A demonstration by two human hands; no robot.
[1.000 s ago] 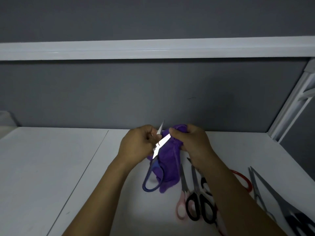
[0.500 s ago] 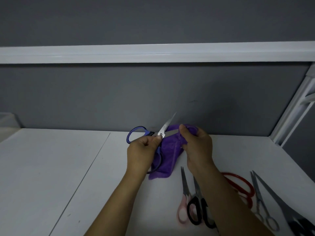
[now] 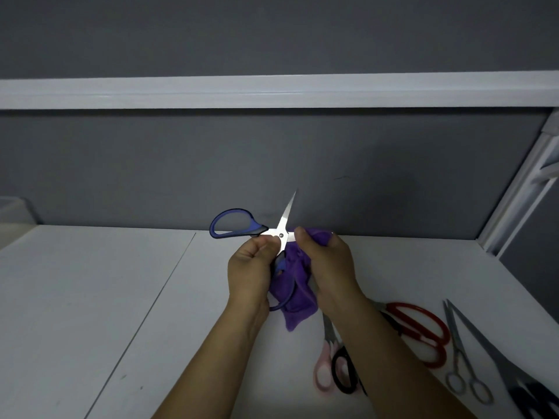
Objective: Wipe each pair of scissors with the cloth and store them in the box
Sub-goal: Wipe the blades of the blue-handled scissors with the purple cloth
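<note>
1. Table [image 3: 90,297]: white, and your right forearm covers part of its right half. A pale shape [image 3: 12,210] at the far-left edge is cut off by the frame, so you cannot tell what it is.
2. Right hand [image 3: 329,267]: your fingers curl round the bunched purple cloth [image 3: 298,285], and your thumb presses it just right of the pivot. The blade under the cloth is hidden.
3. Left hand [image 3: 251,267]: you pinch the blue-handled scissors [image 3: 281,234] just below the pivot. They are held above the table and spread wide. The free blade points up. One loop juts left above your hand, and the other hangs beside your wrist, half hidden by the cloth.
4. Dark-handled scissors [image 3: 514,376]: on the table at the far right, handles cut off by the bottom corner.
5. Red-handled scissors [image 3: 423,334]: blades hidden under your right forearm.
6. Pink-handled scissors [image 3: 323,373] and black-handled scissors [image 3: 341,376]: they overlap, and the forearm partly covers them.
7. Small silver scissors [image 3: 462,367]: in full view, between the red and dark pairs.
</note>
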